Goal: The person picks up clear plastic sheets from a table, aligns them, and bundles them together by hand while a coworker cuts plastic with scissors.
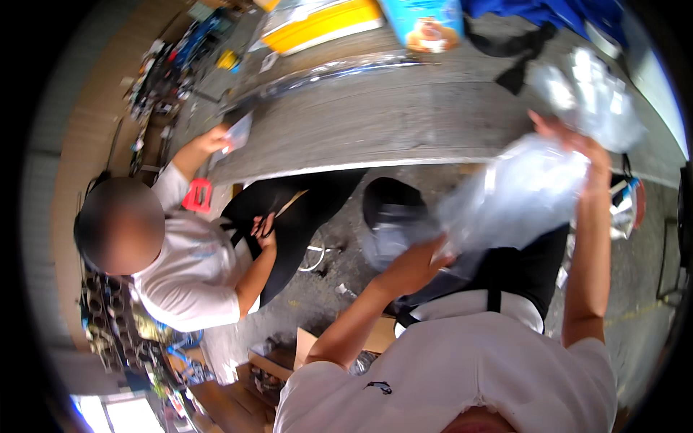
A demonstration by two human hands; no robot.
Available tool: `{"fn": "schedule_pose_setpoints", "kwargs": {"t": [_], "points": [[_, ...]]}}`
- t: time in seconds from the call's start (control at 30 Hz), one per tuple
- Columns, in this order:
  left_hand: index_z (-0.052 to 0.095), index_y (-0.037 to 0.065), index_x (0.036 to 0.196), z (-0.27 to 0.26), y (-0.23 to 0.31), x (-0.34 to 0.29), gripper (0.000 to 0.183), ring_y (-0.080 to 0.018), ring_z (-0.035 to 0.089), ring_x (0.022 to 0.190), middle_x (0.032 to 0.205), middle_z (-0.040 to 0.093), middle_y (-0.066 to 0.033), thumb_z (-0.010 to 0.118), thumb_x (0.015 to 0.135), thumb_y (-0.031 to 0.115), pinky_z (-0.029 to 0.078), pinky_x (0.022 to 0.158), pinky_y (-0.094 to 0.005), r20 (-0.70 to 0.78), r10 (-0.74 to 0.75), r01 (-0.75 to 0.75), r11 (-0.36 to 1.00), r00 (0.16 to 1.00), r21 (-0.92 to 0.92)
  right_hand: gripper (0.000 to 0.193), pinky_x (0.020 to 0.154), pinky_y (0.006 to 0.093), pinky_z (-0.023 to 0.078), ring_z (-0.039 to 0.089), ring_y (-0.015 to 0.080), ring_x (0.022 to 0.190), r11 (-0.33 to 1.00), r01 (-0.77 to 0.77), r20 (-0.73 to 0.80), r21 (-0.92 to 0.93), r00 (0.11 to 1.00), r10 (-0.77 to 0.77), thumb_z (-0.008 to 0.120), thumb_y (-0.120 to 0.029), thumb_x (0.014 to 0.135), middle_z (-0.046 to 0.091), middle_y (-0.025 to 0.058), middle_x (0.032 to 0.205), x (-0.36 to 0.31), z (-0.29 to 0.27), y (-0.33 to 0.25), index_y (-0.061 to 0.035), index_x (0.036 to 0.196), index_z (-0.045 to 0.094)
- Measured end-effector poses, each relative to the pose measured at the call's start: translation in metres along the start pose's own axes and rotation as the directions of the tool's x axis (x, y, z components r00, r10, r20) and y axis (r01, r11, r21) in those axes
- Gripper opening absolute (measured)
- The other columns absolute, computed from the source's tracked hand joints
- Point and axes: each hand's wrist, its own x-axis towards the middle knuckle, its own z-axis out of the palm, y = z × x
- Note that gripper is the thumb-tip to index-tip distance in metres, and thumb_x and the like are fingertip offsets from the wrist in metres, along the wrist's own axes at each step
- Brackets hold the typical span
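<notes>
A large clear plastic bag stretches over my lap, between my two hands, smeared by motion. My left hand grips its lower left end, where some of the film hangs down past my fingers. My right hand is closed on the other end, by the table's front edge. Beyond it, more crumpled clear plastic bulges over the tabletop; whether this is the same bag or another, I cannot tell.
A grey wooden table spans the front, with a yellow box, a blue package and a black strap on it. At left sits a co-worker holding scissors and a small clear bag. Cardboard boxes stand behind.
</notes>
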Motion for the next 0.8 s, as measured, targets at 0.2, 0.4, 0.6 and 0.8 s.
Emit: {"fn": "schedule_pose_setpoints", "kwargs": {"t": [0.2, 0.4, 0.6, 0.8], "points": [[0.038, 0.003, 0.136, -0.103, -0.062, -0.063, 0.092, -0.0322, 0.033, 0.132, 0.141, 0.038, -0.0172, 0.074, 0.067, 0.050, 0.026, 0.108, -0.0442, -0.256, -0.424, 0.470, 0.868, 0.869, 0.158, 0.029, 0.097, 0.0312, 0.034, 0.042, 0.0141, 0.075, 0.984, 0.009, -0.028, 0.178, 1.000, -0.005, 0.059, -0.028, 0.074, 0.038, 0.0019, 0.067, -0.005, -0.026, 0.009, -0.0107, 0.058, 0.041], [0.026, 0.006, 0.142, -0.239, -0.078, -0.039, 0.105, -0.0425, 0.026, 0.132, 0.144, 0.025, -0.0256, 0.084, 0.057, 0.028, 0.023, 0.107, -0.0493, -0.855, 0.488, 0.638, 0.604, 0.176, 0.477, 0.030, 0.091, 0.0281, 0.032, 0.040, 0.0121, 0.074, 0.988, -0.028, 0.008, 0.151, 1.000, 0.027, 0.063, -0.030, 0.071, 0.038, -0.0005, 0.066, 0.000, -0.018, 0.012, -0.0110, 0.060, 0.043], [0.056, 0.004, 0.114, -0.298, -0.097, 0.015, 0.034, -0.0279, 0.046, 0.123, 0.122, 0.056, -0.0136, 0.057, 0.080, 0.005, 0.029, 0.106, -0.0457, -0.720, 0.523, 0.415, 0.591, 0.456, 0.692, 0.029, 0.085, 0.0303, 0.035, 0.043, 0.0122, 0.068, 0.998, 0.009, -0.039, 0.067, 0.999, -0.006, 0.064, -0.028, 0.067, 0.041, -0.0010, 0.059, -0.003, -0.014, 0.010, -0.0028, 0.075, 0.052], [0.060, 0.001, 0.099, -0.244, -0.051, 0.050, 0.018, -0.0295, 0.058, 0.107, 0.104, 0.064, -0.0140, 0.052, 0.083, 0.004, 0.036, 0.102, -0.0445, -0.579, 0.647, 0.222, 0.550, 0.496, 0.805, 0.029, 0.077, 0.0308, 0.036, 0.044, 0.0134, 0.061, 0.999, 0.023, -0.060, -0.037, 0.998, -0.025, 0.064, -0.027, 0.064, 0.044, -0.0010, 0.053, 0.004, -0.002, 0.006, -0.0028, 0.076, 0.055]]}}
